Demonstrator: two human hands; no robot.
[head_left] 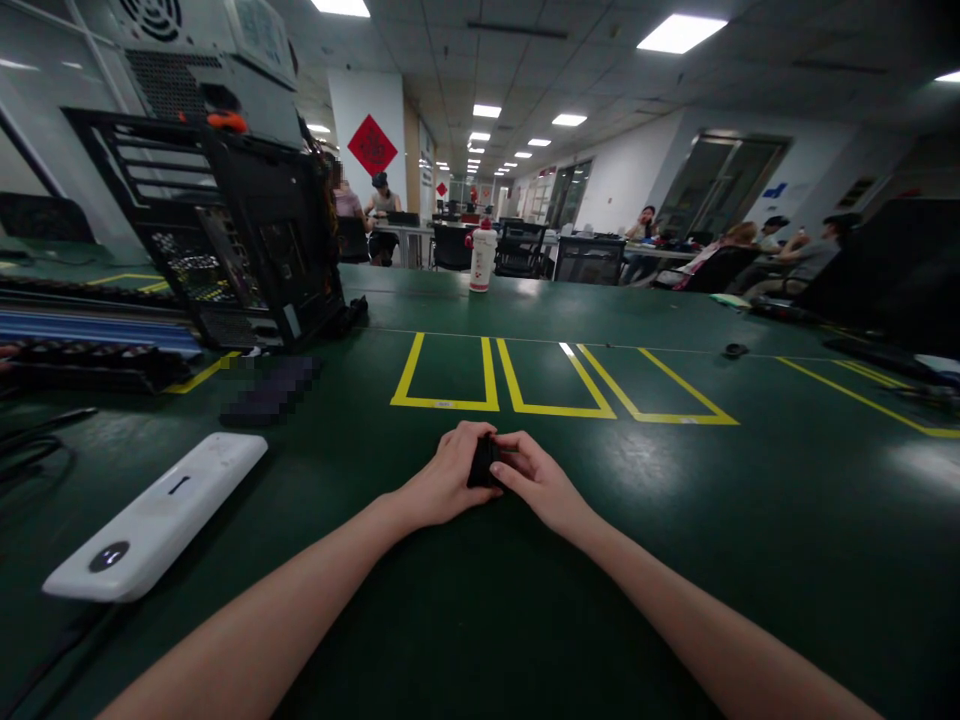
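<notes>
A small black object (482,463) is held between my two hands, low over the green table (480,600). My left hand (450,475) wraps round its left side, with the thumb below and the fingers over the top. From the right, my right hand (541,480) grips it with the thumb on its near face and the fingers behind. Its details are too dark to tell. Beyond the hands, several yellow tape outlines (559,410) mark the tabletop.
At the left lie a white elongated device (161,515) with a cable and a dark blurred item (271,390). Behind them stands an open black computer case (262,230). A white and red bottle (482,258) stands at the far edge. A small black piece (735,350) lies right.
</notes>
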